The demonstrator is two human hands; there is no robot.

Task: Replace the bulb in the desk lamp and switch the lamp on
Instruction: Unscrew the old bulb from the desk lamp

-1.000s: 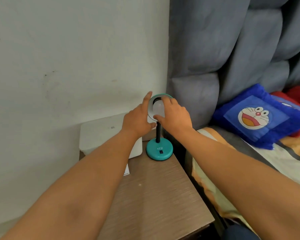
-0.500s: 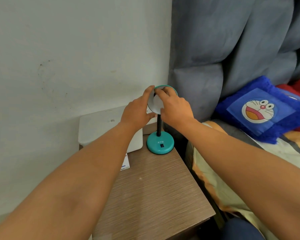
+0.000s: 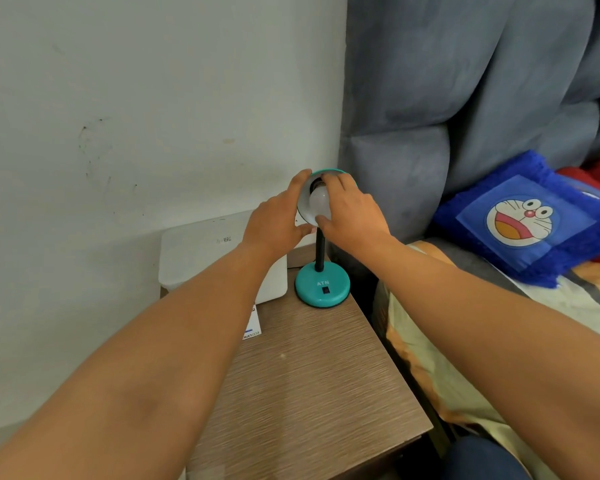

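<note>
Bulb [image 3: 317, 202] is sitting up inside the lamp shade [image 3: 303, 206] right now, white and round, with its neck going back into the dark socket, and I'm holding it with my right hand [image 3: 352, 216], fingers curled over the top and thumb coming in underneath, so it's basically pinched between them. My left hand [image 3: 274, 223] is cupping the outside of the shade from the left, index finger lying along the teal rim up top and thumb tucked under the bottom edge, so that hand is wrapped around the shade and touching it rather than the bulb. I can't really tell how far the bulb is seated in the socket since my fingers are covering part of it. The shade is tilting toward me on a black neck [image 3: 321, 252] that's coming up out of a round teal base [image 3: 323, 287], and the base is showing "ATN" in white letters with a little black switch [image 3: 325, 290] just below that. No glow coming off the bulb. The lamp is standing at the back right corner of a wood-grain nightstand [image 3: 312, 382], just beside a white box [image 3: 222, 252] that's sitting against the wall [image 3: 136, 98], and there's a small printed card [image 3: 253, 323] poking out at the box's front corner. Off to the right the grey padded headboard [image 3: 465, 98] is filling the background, with a blue cartoon pillow [image 3: 527, 220] lying on the bed [image 3: 568, 306] well apart from the lamp.
</note>
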